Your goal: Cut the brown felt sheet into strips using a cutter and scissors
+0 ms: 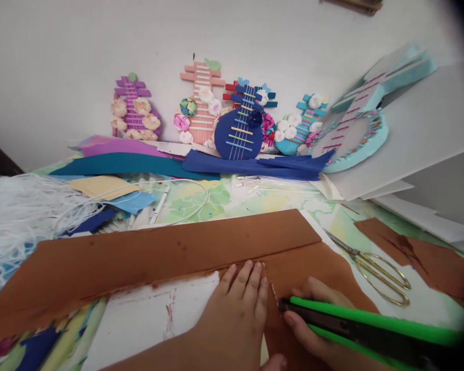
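My left hand [237, 304] lies flat, fingers stretched out and close together, on brown paper and a white sheet [139, 314] with reddish marks. My right hand [313, 322] is closed around a long green and black tool [371, 324], perhaps a stapler. Its dark tip touches the brown paper [325, 263] at the end of a thin, pale, broken line that runs up past my left fingertips. A long folded brown strip [178, 247] stretches across the work above both hands. The tool's rear end runs off into the dark lower right corner.
Gold-handled scissors [382, 273] lie at the right, near brown scraps [421, 252]. White cord [27, 216] is heaped at the left. Behind stand decorated paper lutes, including a dark blue one [237, 134], with blue paper [255, 166] before them. White sheets [421, 149] lean at the right.
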Demonstrator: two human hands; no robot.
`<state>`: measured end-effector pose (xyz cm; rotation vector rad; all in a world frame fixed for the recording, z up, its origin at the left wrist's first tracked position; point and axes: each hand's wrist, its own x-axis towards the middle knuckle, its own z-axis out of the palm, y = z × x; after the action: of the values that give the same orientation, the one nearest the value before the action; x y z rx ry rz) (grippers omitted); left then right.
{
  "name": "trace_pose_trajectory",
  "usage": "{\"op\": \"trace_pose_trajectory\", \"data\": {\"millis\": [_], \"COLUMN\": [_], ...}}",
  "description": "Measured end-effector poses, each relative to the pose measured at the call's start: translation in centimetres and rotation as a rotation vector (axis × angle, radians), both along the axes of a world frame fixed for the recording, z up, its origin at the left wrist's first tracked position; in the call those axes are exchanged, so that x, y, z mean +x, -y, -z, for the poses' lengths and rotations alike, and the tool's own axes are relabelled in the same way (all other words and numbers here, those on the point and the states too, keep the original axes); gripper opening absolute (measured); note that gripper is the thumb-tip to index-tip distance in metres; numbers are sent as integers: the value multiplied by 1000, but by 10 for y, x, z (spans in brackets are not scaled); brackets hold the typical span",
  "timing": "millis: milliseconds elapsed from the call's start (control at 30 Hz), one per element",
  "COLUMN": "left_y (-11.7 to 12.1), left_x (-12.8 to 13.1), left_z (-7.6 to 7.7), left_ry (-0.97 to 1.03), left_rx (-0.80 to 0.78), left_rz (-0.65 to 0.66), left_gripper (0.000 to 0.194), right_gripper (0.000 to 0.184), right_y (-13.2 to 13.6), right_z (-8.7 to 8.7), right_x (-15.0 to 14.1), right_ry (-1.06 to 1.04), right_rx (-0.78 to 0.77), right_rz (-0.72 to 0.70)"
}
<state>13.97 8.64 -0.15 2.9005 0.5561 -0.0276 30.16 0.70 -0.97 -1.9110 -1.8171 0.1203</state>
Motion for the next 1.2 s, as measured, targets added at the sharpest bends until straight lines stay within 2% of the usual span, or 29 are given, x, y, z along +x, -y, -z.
{"op": "trace_pose_trajectory", "data": {"millis": [233,533,867,1067,1200], "left_y": [-1,0,0,0,-1], "left_x": [2,2,1,1,1], "left_z": [-2,-2,0,-1,-1], "left_ry": [7,-2,9,13,-5], "left_rx": [-50,-50,-25,-43,-54], "left_rz": [8,-6,6,6,10], "left_gripper": [71,69,70,73,73], "right_gripper": [20,14,16,12,14], "right_y": [3,2,3,3,2], "right_z": [-12,-23,-10,-10,-12], "right_x": [-2,2,3,-2,-1], "right_ry": [-21,22,-38,26,10], "right_rx": [63,24,0,39,-1], "right_rz": [62,-22,-24,-58,-63]}}
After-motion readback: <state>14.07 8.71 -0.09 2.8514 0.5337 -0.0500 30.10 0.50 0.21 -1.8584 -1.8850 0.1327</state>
